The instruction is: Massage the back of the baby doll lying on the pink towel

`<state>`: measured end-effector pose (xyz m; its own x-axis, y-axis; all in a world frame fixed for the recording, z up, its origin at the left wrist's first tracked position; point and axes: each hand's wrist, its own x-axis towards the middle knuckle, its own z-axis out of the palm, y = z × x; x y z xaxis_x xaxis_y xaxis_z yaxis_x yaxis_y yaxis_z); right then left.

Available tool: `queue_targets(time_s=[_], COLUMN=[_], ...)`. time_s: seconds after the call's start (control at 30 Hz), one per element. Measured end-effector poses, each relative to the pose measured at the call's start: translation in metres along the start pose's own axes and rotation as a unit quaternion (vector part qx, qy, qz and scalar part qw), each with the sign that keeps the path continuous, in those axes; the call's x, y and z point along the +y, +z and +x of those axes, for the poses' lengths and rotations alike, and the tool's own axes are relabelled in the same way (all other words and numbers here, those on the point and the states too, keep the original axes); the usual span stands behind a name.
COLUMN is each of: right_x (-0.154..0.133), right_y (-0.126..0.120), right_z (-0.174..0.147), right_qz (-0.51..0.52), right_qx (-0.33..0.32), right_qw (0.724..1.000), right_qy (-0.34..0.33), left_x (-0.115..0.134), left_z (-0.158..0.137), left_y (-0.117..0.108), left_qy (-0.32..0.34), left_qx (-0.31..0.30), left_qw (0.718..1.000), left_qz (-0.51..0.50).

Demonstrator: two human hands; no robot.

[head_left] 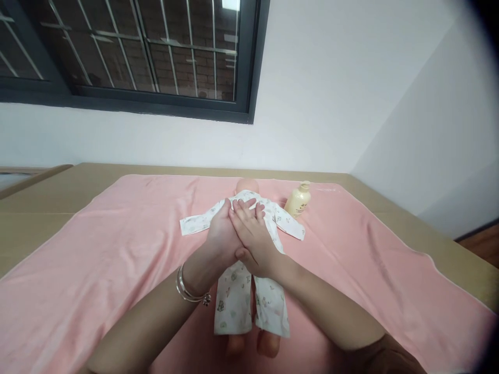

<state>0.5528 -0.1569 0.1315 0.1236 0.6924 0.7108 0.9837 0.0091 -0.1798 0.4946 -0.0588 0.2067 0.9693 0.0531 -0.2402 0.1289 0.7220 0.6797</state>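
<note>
My left hand [220, 239] is turned palm up, and my right hand [255, 236] lies flat across it. The palms touch, with the fingers of both stretched out; I see no object between them. Beneath and beyond them a baby doll [234, 301] in a white printed outfit lies on a pink cloth [128, 249]. Its bald head [247, 185] points away from me, its sleeves spread to both sides and its feet toward me. My hands hide much of its torso. A pale yellow pump bottle [299, 200] is beside the doll's right-hand sleeve, near its head.
The pink cloth covers most of a tan table [105, 169], with some creases in it. Behind the table rises a white wall [312, 104] with a dark-framed, barred window [163, 52] at upper left. Silver bracelets [187, 291] circle my left wrist.
</note>
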Motion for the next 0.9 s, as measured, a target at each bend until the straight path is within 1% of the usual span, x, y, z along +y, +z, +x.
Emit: queue_targets(time_s=[0.07,0.13,0.2,0.23,0.27,0.33,0.37,0.4,0.47,0.53,0.6,0.67,0.7,0.73,0.8,0.9], right_x=[0.003,0.004,0.009,0.013,0.02,0.037,0.047,0.056,0.073,0.085,0.092,0.096,0.096,0.096,0.092,0.082], right_y=[0.001,0.003,0.008,0.012,0.016,0.024,0.028,0.031,0.033,0.032,0.029,0.026,0.026,0.026,0.028,0.031], right_z=[0.002,0.008,0.016,0.022,0.028,0.04,0.046,0.05,0.056,0.056,0.052,0.044,0.04,0.035,0.026,0.013], right_qz=[0.008,0.041,0.091,0.119,0.144,0.182,0.188,0.185,0.154,0.102,0.036,-0.033,-0.06,-0.08,-0.103,-0.137], right_qx=[0.008,0.015,0.025,0.036,0.052,0.091,0.104,0.104,0.072,0.017,-0.045,-0.116,-0.146,-0.168,-0.183,-0.177], right_qw=[1.0,0.999,0.995,0.991,0.985,0.97,0.966,0.967,0.976,0.983,0.978,0.962,0.954,0.947,0.937,0.91], right_qy=[0.011,0.015,0.029,0.048,0.075,0.129,0.141,0.141,0.133,0.151,0.202,0.246,0.256,0.26,0.278,0.348], left_x=[0.017,0.033,0.042,0.043,0.042,0.036,0.033,0.031,0.028,0.027,0.025,0.019,0.015,0.01,-0.002,-0.018], left_z=[0.008,0.024,0.046,0.058,0.069,0.086,0.092,0.095,0.099,0.103,0.111,0.124,0.131,0.137,0.148,0.155], left_y=[-0.003,-0.008,-0.012,-0.014,-0.015,-0.016,-0.016,-0.015,-0.016,-0.022,-0.034,-0.05,-0.058,-0.066,-0.079,-0.089], left_qy=[0.039,0.113,0.174,0.195,0.204,0.189,0.173,0.158,0.144,0.161,0.222,0.3,0.325,0.332,0.336,0.367], left_qx=[0.014,0.009,0.016,0.027,0.037,0.048,0.053,0.058,0.073,0.085,0.104,0.121,0.119,0.115,0.111,0.124], left_qw=[0.998,0.992,0.983,0.979,0.977,0.979,0.981,0.982,0.982,0.979,0.969,0.943,0.93,0.923,0.913,0.885], left_qz=[-0.04,-0.053,-0.052,-0.052,-0.054,-0.064,-0.072,-0.081,-0.097,-0.087,-0.025,0.074,0.122,0.157,0.204,0.257])
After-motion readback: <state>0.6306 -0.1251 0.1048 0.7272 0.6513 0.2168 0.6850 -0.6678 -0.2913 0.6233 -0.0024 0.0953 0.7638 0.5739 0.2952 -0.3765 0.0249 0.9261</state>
